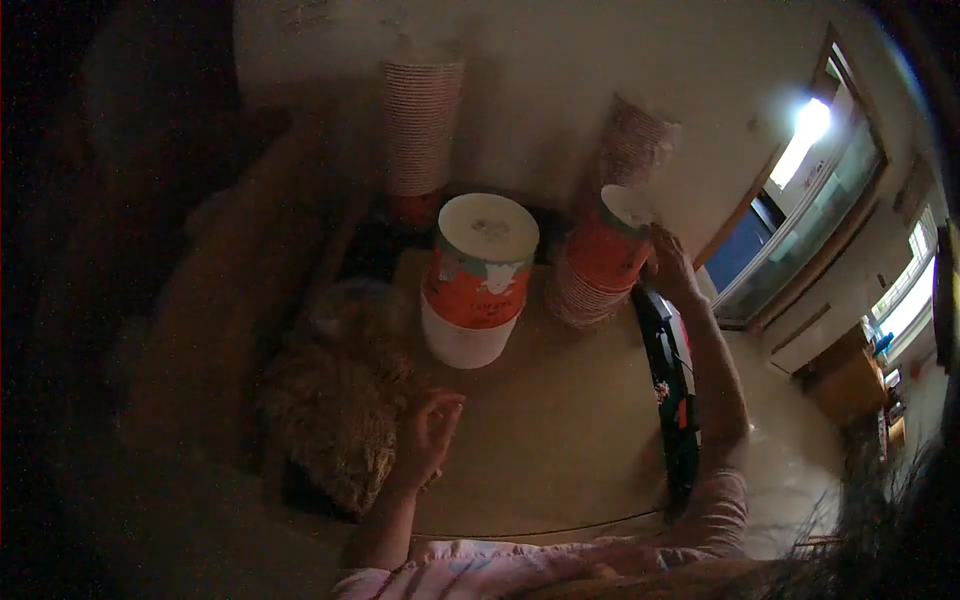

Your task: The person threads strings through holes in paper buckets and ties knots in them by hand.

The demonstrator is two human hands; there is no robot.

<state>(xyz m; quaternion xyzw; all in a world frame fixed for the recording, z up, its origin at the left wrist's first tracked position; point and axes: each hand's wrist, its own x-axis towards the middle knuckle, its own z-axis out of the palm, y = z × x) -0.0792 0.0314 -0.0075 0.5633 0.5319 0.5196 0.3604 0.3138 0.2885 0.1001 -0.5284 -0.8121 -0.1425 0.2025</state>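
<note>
Lying to the left of the red-and-white paper tub (474,300), a shaggy brown bundle (345,410) sat in deep shadow, its finer detail lost. Behind the tub and a little to its left rose a tall column of nested paper cups (422,130), close to the wall (540,90). In front of the tub and slightly left, beside the bundle, was the left hand (432,432), its fingers half curled with a small gap to the thumb and nothing visible in it. The tub itself stood upright on the tabletop (540,440), its pale round top facing up above a green and red printed band.

Just right of the tub, a red-topped stack of nested paper tubs (600,262) leaned, rims downward; behind it, farther from the tub, tilted a second stack of cups (637,145). At the upper right side of the red-topped stack was the right hand (672,262), fingers bent; whether they gripped it, I could not tell. Right of the tub, along the tabletop's edge, lay a black object with white and red patches (662,370). Farthest right of the tub was a bright doorway (800,195).
</note>
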